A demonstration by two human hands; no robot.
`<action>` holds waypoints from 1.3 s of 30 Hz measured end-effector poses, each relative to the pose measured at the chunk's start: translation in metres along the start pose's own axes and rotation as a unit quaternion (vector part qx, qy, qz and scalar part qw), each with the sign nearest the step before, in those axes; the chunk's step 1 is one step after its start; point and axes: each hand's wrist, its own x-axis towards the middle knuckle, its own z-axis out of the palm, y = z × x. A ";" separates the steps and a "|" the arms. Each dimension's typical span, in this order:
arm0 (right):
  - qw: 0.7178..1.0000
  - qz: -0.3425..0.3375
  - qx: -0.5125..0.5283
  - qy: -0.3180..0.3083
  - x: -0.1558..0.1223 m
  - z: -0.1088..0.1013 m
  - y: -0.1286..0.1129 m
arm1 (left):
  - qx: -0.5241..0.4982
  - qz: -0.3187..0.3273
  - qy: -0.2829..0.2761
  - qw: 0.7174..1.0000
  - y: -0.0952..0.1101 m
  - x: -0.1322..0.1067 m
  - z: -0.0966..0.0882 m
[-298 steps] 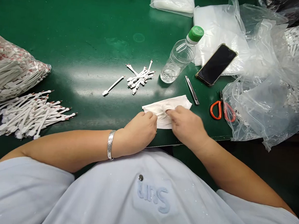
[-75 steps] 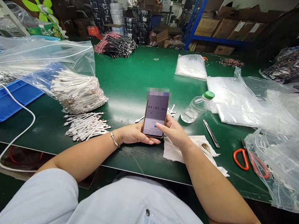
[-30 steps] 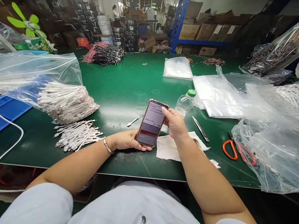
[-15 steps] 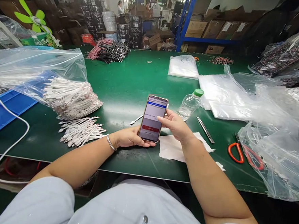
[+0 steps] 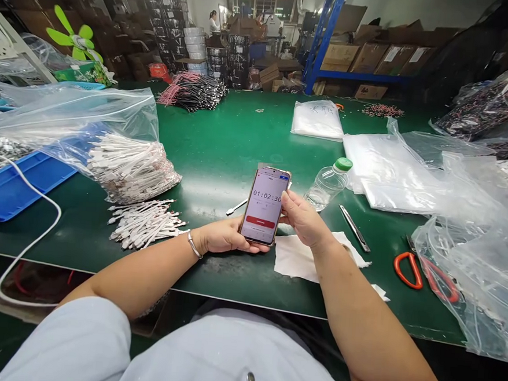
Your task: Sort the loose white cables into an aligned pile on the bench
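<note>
A smartphone (image 5: 265,206) is held up over the front of the green table, its lit screen facing me with "01:02:30" and a red button. My left hand (image 5: 229,236) is closed round its lower left corner, palm beneath. At the phone's right edge, my right hand (image 5: 302,217) grips the side with thumb and fingers. Under my right wrist lies a white cloth or paper sheet (image 5: 295,254). A single white connector cable (image 5: 236,207) rests left of the phone, partly hidden by it. A pile of similar white cables (image 5: 147,223) lies beside my left forearm.
Left stand a clear bag of white cables (image 5: 131,167) and a blue tray (image 5: 23,189). On the right are a plastic bottle (image 5: 327,185), a utility knife (image 5: 354,228), orange-handled scissors (image 5: 408,270) and clear plastic bags (image 5: 478,276). Black and pink cables (image 5: 193,90) lie at the back.
The phone screen has switched from a dialog box to the large timer digits. My right thumb has moved from over the screen to its right edge. The view has shifted slightly.
</note>
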 end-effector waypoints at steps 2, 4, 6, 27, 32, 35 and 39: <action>0.997 0.031 -0.046 -0.047 -0.004 -0.002 -0.002 | -0.010 0.009 0.010 1.000 0.001 0.000 0.001; 0.986 0.066 -0.083 -0.131 -0.007 -0.002 -0.001 | -0.020 0.023 0.022 0.999 0.003 -0.001 0.001; 0.974 0.080 -0.077 -0.195 -0.009 0.001 0.002 | -0.024 0.039 0.031 0.998 0.005 -0.002 0.000; 0.993 -0.008 0.029 -0.117 -0.044 0.026 0.011 | 0.104 0.089 -0.022 0.990 0.013 -0.014 0.023; 0.990 -0.001 0.115 -0.083 -0.093 0.023 0.021 | 0.117 0.036 -0.115 0.986 0.003 -0.017 0.035; 0.992 0.012 0.125 -0.018 -0.127 0.013 0.023 | 0.124 -0.031 -0.117 0.985 0.000 -0.018 0.035; 0.981 0.004 0.104 0.166 -0.159 -0.026 0.015 | 0.127 -0.071 -0.078 0.986 -0.001 -0.015 0.029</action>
